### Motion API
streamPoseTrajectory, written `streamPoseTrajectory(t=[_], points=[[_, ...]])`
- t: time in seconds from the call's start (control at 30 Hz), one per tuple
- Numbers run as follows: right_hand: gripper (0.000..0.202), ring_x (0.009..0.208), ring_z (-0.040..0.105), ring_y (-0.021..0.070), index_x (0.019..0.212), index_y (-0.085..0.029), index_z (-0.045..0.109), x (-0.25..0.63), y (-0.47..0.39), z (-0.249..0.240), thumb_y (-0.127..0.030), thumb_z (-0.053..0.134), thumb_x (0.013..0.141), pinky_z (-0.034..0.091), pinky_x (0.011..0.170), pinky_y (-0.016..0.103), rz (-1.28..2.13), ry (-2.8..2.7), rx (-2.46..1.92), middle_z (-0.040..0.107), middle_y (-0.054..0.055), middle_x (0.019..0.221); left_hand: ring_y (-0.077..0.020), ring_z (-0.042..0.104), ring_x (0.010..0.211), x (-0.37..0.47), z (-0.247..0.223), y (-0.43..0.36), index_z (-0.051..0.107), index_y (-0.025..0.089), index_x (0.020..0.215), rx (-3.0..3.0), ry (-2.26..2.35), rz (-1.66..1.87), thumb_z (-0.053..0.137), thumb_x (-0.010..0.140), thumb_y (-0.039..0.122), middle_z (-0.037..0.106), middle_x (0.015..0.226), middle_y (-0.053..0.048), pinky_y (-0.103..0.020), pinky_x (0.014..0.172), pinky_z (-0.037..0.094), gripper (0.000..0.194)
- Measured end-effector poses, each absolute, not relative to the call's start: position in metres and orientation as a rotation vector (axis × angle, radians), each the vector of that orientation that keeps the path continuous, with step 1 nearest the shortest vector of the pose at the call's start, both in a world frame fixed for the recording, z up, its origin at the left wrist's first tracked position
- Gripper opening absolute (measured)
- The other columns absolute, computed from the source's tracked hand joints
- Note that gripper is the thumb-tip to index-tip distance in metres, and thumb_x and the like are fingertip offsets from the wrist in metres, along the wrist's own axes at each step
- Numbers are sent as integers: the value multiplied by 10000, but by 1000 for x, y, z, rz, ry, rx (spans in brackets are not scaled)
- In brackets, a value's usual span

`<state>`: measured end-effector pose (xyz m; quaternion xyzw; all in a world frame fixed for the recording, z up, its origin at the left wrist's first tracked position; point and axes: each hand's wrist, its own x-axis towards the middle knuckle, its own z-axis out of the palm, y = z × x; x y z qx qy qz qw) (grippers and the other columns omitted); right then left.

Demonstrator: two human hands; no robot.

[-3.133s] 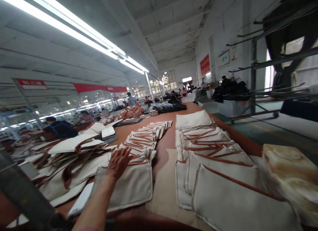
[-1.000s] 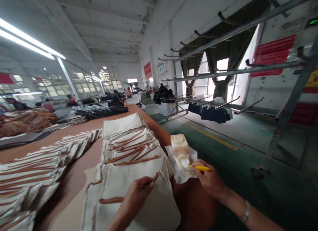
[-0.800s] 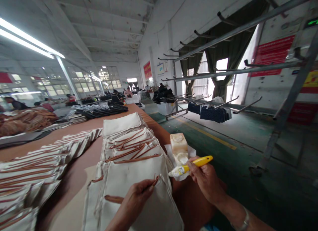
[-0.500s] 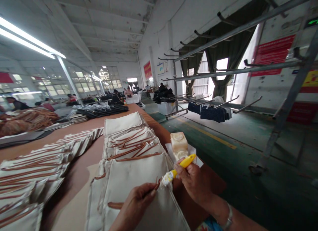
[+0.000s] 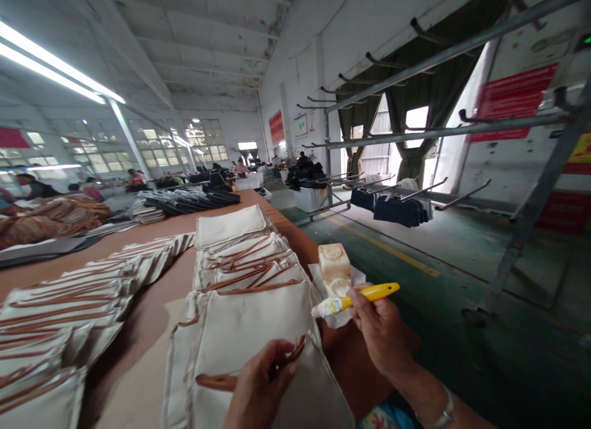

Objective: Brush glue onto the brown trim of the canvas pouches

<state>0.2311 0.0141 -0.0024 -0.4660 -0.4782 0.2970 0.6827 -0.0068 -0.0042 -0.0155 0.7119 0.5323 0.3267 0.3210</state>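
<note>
My left hand (image 5: 268, 380) pinches the end of a brown strap (image 5: 298, 348) above a cream fabric piece (image 5: 253, 318). In my right hand (image 5: 381, 330) is a brush with a yellow handle (image 5: 381, 291), its whitish, coated bristles pointing left over the right edge of the fabric. Just beyond the brush, a yellowish-white container (image 5: 333, 261) rests on a pale sheet (image 5: 357, 276) at the table's edge. More cream pieces with brown straps (image 5: 252, 256) lie stacked behind the nearest one.
Rows of cream pieces (image 5: 60, 312) overlap on the brown table (image 5: 152, 321) at left. Farther back lie dark pieces (image 5: 189, 200) and a brown heap (image 5: 55, 216). A metal rack (image 5: 443, 132) with prongs stands at right. People are in the background.
My right hand has moved right with the brush, whose bristles have come away from the strap. The brush now lies nearly level. My left hand has shifted slightly right, still holding the strap.
</note>
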Motion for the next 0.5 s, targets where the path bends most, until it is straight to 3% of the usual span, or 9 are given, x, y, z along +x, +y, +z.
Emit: streamPoseTrajectory(t=[0.1,0.23,0.37,0.5], points=[[424,518,487,155,984,-175,652,241,14,-16,-587,659,885,404,466,248,732,-905,-1014,554,-9,633,-131,650,627,-7,-38,-14,603,249,1047,2060,1521,1003,611,835,354,688,727,47,-202,621,490,237],[394,528,468,133,976,-177,647,246,1,-31,-542,726,852,383,462,227,826,-812,-973,561,-9,660,-145,672,720,-7,-51,-25,645,294,1030,2573,1430,1031,502,952,350,696,798,10,-217,657,484,172],[377,534,455,123,961,-171,647,251,-14,-37,-500,771,824,367,454,211,856,-773,-968,546,-10,654,-159,648,748,-6,-47,-35,684,261,969,2945,1458,1023,467,978,270,695,848,-26,-262,689,467,218],[389,530,441,128,938,-161,666,261,-23,-35,-522,757,826,354,436,220,855,-762,-985,524,-4,648,-211,662,889,-5,-50,-47,700,206,1009,3241,1268,1145,501,959,413,718,953,-87,-330,800,491,291]])
